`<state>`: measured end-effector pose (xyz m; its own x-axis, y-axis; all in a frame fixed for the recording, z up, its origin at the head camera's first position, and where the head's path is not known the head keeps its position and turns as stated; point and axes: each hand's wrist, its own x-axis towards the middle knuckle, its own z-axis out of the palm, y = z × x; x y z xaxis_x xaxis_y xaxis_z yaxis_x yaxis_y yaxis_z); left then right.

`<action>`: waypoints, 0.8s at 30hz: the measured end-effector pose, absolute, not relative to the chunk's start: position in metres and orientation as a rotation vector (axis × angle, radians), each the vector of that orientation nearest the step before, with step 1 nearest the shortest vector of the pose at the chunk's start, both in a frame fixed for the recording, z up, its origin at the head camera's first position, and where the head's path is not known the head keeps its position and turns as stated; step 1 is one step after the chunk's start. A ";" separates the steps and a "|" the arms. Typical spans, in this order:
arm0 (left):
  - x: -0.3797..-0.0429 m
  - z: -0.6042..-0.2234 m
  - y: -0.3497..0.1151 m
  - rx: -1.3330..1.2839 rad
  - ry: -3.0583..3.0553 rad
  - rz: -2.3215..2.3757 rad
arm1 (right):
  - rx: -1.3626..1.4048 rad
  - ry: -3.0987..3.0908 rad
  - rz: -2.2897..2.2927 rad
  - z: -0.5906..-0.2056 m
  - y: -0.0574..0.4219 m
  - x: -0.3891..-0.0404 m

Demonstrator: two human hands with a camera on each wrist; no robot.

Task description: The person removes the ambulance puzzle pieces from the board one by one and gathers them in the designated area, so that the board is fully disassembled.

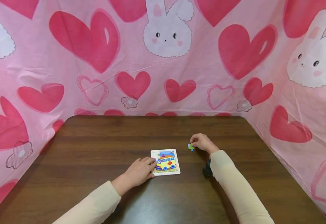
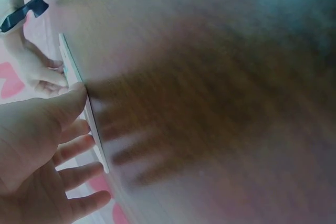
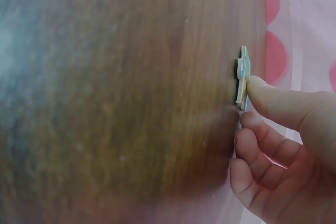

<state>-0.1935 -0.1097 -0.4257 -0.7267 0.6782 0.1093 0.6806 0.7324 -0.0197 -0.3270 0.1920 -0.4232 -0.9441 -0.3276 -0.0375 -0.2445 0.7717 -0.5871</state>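
Note:
A square jigsaw puzzle (image 1: 167, 162) in a white frame lies on the table, showing a yellow ambulance with a red cross. Its upper left corner shows bare white board. My left hand (image 1: 141, 170) rests at the frame's left side, fingers fairly straight over the edge and thumb at the lower left corner. In the left wrist view the thumb of the left hand (image 2: 42, 145) touches the thin edge of the frame (image 2: 73, 66). To the right of the puzzle, my right hand (image 1: 203, 142) pinches a small green and blue puzzle piece (image 3: 243, 77), thumb on its face, low at the tabletop.
The dark brown wooden table (image 1: 118, 130) has rounded far corners. Pink cloth (image 1: 202, 68) with hearts and rabbits hangs behind it and along both sides. A black wrist device (image 1: 207, 169) sits under the right wrist.

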 end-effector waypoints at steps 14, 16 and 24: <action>-0.193 -0.426 -0.108 -1.102 -2.850 -0.031 | -0.506 2.842 -0.928 -0.420 0.196 -0.326; -0.194 -0.426 -0.108 -1.101 -2.857 -0.032 | -0.535 2.850 -0.939 -0.417 0.195 -0.326; -0.193 -0.425 -0.109 -1.097 -2.861 -0.045 | -0.555 2.845 -0.967 -0.401 0.175 -0.321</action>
<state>-0.1934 -0.1090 -0.4250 -0.7409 0.6665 0.0826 0.6688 0.7434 -0.0001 -0.3212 0.1749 -0.4009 -0.9305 -0.3646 0.0348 -0.3103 0.7342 -0.6039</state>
